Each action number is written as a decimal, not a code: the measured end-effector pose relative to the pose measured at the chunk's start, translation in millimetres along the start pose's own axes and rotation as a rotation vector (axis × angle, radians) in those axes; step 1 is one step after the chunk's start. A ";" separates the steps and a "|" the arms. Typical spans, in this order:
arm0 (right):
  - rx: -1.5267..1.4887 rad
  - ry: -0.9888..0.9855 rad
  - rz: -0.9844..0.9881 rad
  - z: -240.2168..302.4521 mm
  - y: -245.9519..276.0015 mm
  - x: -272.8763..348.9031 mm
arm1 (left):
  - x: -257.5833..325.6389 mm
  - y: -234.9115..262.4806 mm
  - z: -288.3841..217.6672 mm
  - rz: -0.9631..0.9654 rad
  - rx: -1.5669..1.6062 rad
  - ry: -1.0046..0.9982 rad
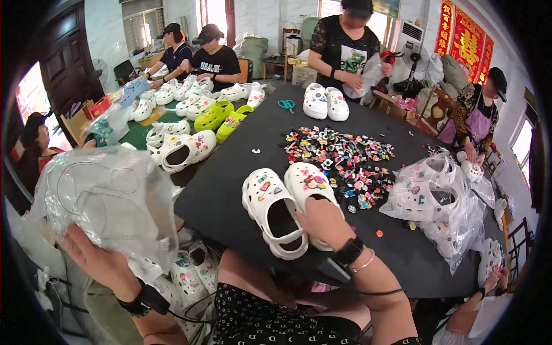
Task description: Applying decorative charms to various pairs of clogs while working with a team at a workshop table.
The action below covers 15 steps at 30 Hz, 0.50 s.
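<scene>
Left hand (95, 259) gripping clear plastic bag (109, 201), right hand (323, 221) closed on white clog (310, 192) beside charm pile (345, 161).

pair of white charm-studded clogs (290, 204) side by side on black table; clear plastic bag (109, 198) held aloft.

White clogs (287, 210) dotted with multicoloured charms sit on a black table (230, 184) beside lime-green clogs (221, 118).

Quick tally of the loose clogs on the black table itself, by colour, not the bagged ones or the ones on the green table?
White clogs by the right hand: 2
White clogs at the far edge: 2
Clogs of any other colour: 0
Total on the black table: 4
</scene>
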State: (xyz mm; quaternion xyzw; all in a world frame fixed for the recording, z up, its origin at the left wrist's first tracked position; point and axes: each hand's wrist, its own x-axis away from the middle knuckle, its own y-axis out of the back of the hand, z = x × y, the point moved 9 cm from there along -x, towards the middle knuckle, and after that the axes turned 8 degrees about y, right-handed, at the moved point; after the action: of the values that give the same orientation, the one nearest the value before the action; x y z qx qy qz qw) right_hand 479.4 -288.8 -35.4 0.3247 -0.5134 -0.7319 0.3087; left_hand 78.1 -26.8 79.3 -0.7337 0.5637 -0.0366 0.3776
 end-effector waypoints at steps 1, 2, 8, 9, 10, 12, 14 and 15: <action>0.021 -0.008 0.003 4.1 10.4 3.6 | 15.3 -5.1 -3.8 0.012 0.004 0.034; 0.119 0.022 0.022 22.6 32.4 9.1 | 28.9 -9.0 -9.4 0.020 0.003 0.060; -0.565 0.597 -0.034 129.4 96.4 53.9 | 95.6 -37.1 15.7 0.356 0.396 0.521; -0.769 0.626 0.024 138.7 84.4 59.5 | 102.1 -37.6 11.9 0.369 0.400 0.533; -0.775 0.613 0.011 147.1 75.2 63.5 | 114.5 -31.6 23.9 0.372 0.364 0.655; -0.790 0.599 0.006 166.8 53.6 64.3 | 128.8 -18.9 41.4 0.368 0.314 0.775; -0.965 0.534 0.149 183.0 20.2 58.8 | 133.1 -11.8 49.5 0.467 -0.035 0.711; -0.963 0.526 0.149 183.1 4.1 56.3 | 140.2 -16.4 53.7 0.470 -0.035 0.719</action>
State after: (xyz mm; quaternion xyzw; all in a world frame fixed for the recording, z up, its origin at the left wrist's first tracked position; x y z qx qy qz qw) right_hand 301.1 -233.4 7.6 0.2814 -0.0480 -0.7543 0.5912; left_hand 167.7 -117.9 -1.4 -0.5320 0.8119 -0.1933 0.1429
